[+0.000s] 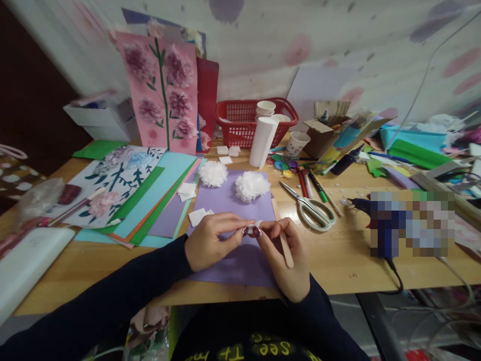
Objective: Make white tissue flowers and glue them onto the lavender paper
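Note:
My left hand (220, 239) and my right hand (287, 255) meet over a purple sheet (233, 263), thumbs and fingertips pinching a small bit of white paper (257, 223), mostly hidden by the fingers. A flat wooden craft stick (286, 249) is also tucked in my right hand, under the curled fingers. Just beyond, two ruffled white paper flowers, a left one (213, 174) and a right one (252, 186), rest on the sheet's far part. Small stacks of white paper squares (197, 217) lie beside my left hand.
Scissors (314, 208) lie right of the sheet, with a glue gun (363, 204) and its cord farther right. Behind stand a white paper roll (262, 143), a red basket (236, 113) and a paper cup (298, 144). Coloured sheets (165, 200) spread at the left.

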The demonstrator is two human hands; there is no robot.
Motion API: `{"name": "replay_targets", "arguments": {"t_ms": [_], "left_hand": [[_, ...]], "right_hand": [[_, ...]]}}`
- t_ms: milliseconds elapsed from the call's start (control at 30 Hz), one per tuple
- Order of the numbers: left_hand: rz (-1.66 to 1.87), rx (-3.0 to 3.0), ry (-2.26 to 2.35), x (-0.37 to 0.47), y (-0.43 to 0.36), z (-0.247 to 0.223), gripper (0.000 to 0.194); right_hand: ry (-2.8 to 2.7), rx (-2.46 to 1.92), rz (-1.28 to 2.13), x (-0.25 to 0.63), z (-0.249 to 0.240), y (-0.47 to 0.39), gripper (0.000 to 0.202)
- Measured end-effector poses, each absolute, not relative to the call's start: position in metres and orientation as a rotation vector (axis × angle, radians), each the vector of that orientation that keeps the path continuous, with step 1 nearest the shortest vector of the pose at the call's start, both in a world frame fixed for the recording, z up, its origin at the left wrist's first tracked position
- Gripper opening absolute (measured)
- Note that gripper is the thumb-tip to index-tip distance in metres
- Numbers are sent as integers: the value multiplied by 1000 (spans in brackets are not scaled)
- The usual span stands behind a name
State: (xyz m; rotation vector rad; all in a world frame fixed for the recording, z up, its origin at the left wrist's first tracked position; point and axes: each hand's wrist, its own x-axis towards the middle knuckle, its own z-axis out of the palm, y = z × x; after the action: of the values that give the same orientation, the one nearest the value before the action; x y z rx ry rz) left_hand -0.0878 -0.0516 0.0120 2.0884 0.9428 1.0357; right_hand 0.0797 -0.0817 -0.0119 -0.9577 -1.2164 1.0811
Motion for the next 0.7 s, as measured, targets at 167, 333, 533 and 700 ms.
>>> {"name": "replay_targets", "arguments": {"t_ms": [167, 333, 533, 700], "left_hand": [[1050, 2002, 1054, -88, -51, 9, 22], [1187, 1582, 1289, -93, -39, 4, 20], [1157, 1361, 1259, -96, -31, 5, 23], [1158, 1410, 1194, -95, -33, 3, 24]], "right_hand": [[-1252, -988, 1070, 81, -14, -82, 26], [-1249, -1027, 1035, 81, -14, -81, 25], [-1259, -1090, 1002, 84, -14, -78, 25], [-1440, -1262, 718, 84, -14, -76, 24]]}}
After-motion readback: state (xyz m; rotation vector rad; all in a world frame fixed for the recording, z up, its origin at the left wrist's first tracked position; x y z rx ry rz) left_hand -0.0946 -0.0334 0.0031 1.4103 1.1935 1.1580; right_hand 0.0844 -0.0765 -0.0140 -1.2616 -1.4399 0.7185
